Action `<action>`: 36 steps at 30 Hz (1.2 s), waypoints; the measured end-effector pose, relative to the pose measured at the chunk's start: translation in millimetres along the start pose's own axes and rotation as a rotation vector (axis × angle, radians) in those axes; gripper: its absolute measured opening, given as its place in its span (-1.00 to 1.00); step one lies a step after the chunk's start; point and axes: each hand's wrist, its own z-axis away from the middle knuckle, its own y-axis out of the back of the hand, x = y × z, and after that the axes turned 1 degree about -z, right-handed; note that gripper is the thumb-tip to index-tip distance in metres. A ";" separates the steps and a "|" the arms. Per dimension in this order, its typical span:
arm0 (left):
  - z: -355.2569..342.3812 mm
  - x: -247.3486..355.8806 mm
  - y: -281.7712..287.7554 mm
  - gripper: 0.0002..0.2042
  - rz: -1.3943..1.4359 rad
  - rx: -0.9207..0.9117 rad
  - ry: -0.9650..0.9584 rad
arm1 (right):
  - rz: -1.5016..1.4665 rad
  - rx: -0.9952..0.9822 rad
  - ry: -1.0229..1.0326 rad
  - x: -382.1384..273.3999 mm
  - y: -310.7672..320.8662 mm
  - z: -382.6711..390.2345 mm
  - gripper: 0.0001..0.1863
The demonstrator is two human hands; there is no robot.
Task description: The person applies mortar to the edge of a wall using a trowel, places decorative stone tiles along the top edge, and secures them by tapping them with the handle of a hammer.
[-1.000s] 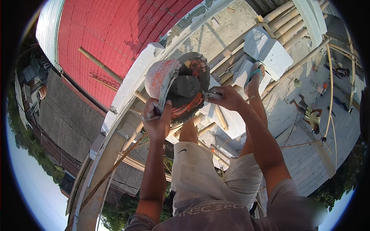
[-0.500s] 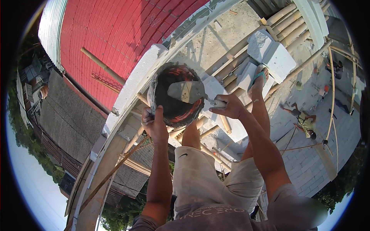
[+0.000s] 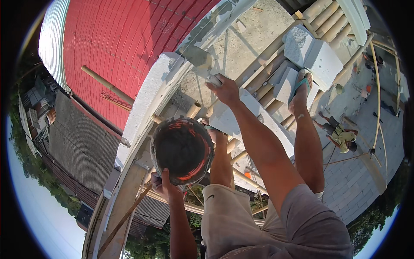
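Observation:
My left hand (image 3: 165, 184) grips the rim of a round bucket (image 3: 181, 150), its inside dark with mortar residue and streaked orange, low in the middle of the view. My right hand (image 3: 224, 90) is closed on the mortar-caked handle of a trowel (image 3: 196, 56), reaching up past the bucket. The grey blade is at the long white ledge (image 3: 146, 95) beside the red wall; whether it touches is unclear. My right foot, in a teal sandal (image 3: 298, 90), rests among white blocks (image 3: 315, 58); my left foot is partly hidden behind the bucket.
A red wall (image 3: 108, 52) with a jutting bamboo pole (image 3: 105, 86) rises upper left, above corrugated roofs (image 3: 73, 142). Bamboo scaffolding (image 3: 327, 21) and poles lie around my feet. Far below right, a co-worker (image 3: 345, 136) is on a paved surface (image 3: 349, 181).
My right hand has lifted the trowel out of the bucket and moved it up toward the ledge. My left hand has lowered the bucket, which was tilted a second ago.

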 end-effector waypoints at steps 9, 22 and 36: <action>-2.8 -11.5 10.3 -0.86 0.020 0.175 0.074 | 0.085 0.248 0.287 -2.6 -72.7 25.9 -0.46; -2.9 -32.3 1.0 -0.90 0.072 0.114 0.070 | 0.040 0.354 0.060 -24.5 -128.9 -30.0 -0.44; 14.6 25.7 -48.2 -0.87 0.142 -0.184 0.081 | 0.086 0.148 0.250 17.2 113.2 158.6 -0.48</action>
